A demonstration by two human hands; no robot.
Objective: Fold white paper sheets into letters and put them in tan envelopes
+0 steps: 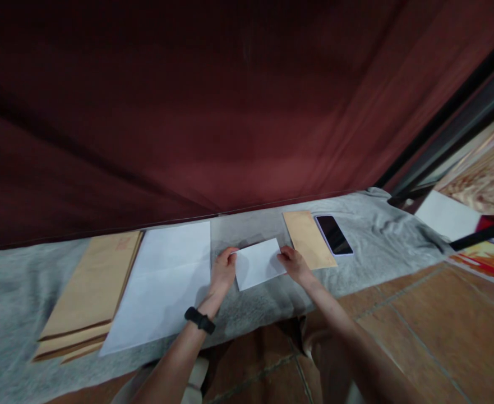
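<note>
Between my two hands is a small white sheet of paper (pixel 258 265), possibly folded, held just over the grey cloth. My left hand (pixel 225 269) pinches its left edge, with a black band on that wrist. At the opposite edge my right hand (pixel 292 262) is closed on the paper, thumb on top. A single brown envelope (pixel 309 241) lies flat just right of my right hand. To the left of my left hand rests a large white sheet (pixel 162 280), with a faint crease across it.
Several large brown envelopes (pixel 91 286) are stacked at the far left. A phone (pixel 334 234) in a pale purple case lies right of the single envelope. Grey cloth (pixel 381 235) covers the narrow surface. Behind it hangs a dark red curtain (pixel 247 123); floor tiles (pixel 448 320) show in front.
</note>
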